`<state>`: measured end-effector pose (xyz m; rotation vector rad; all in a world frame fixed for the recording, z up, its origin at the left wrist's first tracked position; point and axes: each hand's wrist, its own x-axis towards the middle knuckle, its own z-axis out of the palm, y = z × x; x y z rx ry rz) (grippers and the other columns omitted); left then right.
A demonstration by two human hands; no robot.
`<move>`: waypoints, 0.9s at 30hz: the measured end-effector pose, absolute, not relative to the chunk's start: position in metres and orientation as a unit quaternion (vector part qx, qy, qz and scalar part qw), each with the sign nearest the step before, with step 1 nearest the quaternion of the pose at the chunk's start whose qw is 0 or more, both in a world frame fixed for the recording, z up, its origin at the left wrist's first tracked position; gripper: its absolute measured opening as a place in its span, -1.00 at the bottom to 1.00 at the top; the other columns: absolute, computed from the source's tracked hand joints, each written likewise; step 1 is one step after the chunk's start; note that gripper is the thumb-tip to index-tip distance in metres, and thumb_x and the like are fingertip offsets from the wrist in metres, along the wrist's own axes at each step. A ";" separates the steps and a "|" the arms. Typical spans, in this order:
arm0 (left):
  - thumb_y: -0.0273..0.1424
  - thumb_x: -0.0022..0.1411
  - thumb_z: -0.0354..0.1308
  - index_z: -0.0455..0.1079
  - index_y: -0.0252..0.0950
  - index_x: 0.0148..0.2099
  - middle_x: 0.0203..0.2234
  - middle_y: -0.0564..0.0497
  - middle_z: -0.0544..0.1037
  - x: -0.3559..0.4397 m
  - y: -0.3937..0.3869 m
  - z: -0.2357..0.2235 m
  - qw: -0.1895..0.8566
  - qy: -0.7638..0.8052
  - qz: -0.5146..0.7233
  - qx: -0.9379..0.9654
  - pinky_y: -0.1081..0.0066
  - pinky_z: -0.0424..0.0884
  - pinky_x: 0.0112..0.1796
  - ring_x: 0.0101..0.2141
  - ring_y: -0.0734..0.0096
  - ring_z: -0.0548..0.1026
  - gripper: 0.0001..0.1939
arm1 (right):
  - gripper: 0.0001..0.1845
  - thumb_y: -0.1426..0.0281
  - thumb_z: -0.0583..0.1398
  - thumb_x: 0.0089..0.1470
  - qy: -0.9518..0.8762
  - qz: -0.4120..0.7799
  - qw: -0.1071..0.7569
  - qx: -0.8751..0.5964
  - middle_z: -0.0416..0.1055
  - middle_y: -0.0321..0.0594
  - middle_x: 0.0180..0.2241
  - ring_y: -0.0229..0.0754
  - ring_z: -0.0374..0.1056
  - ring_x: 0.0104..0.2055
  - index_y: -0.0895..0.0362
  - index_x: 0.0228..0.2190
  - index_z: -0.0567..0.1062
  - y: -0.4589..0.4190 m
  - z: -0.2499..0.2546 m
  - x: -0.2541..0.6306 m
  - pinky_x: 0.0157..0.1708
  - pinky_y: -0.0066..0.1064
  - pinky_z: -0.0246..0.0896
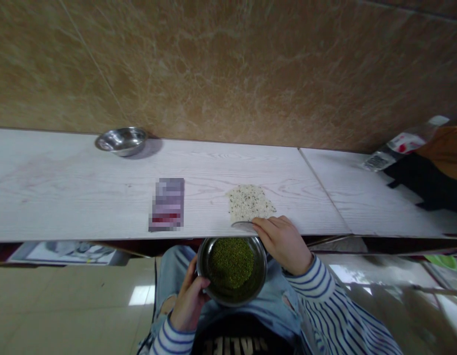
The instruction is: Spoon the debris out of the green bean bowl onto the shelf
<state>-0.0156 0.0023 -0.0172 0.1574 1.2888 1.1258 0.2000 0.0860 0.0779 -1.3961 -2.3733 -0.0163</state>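
Note:
My left hand (190, 298) grips the left rim of a steel bowl (231, 301), held just below the table's front edge above my lap. Small green beans, which look like mung beans (233, 262), cover its bottom. My right hand (284, 241) is closed on a thin, curved, shiny piece (244, 226) whose kind I cannot make out. That piece rests at the near side of a flat pile of white grains (249, 202), rice-like and dotted with dark green beans, on the tabletop.
A second steel bowl (122, 141) stands at the back left by the wall. A blurred purple packet or card (168, 204) lies left of the grains. At the far right are a plastic bottle (402, 145) and a black and brown cloth item (432, 175). The table's front edge (102, 238) runs above my lap.

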 end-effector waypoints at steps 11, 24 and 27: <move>-0.46 -0.14 0.18 0.26 -0.07 0.16 -0.05 0.01 0.46 -0.018 0.003 -0.018 0.658 0.562 0.496 0.075 0.36 0.37 -0.41 -0.19 0.18 0.41 -0.28 | -0.72 0.33 0.00 0.28 -0.841 -0.035 0.174 -0.511 0.54 -0.18 -0.36 -0.18 0.41 -0.31 0.12 -0.17 0.48 0.121 0.077 0.214 -0.26 -0.34 0.14; -0.47 -0.15 0.18 0.23 -0.13 0.19 -0.08 -0.01 0.45 -0.015 0.000 -0.018 0.666 0.553 0.495 0.072 0.42 0.31 -0.48 -0.25 0.25 0.38 -0.23 | -0.77 0.36 0.06 0.25 -0.804 -0.096 0.199 -0.552 0.55 -0.18 -0.34 -0.16 0.42 -0.29 0.14 -0.18 0.48 0.127 0.076 0.226 -0.28 -0.33 0.05; -0.48 -0.14 0.17 0.21 -0.13 0.21 -0.08 0.00 0.46 -0.014 0.000 -0.014 0.664 0.554 0.498 0.068 0.43 0.30 -0.50 -0.25 0.25 0.38 -0.22 | -0.77 0.37 0.05 0.26 -0.818 -0.091 0.188 -0.535 0.55 -0.18 -0.32 -0.18 0.41 -0.28 0.14 -0.17 0.48 0.125 0.076 0.221 -0.28 -0.33 0.04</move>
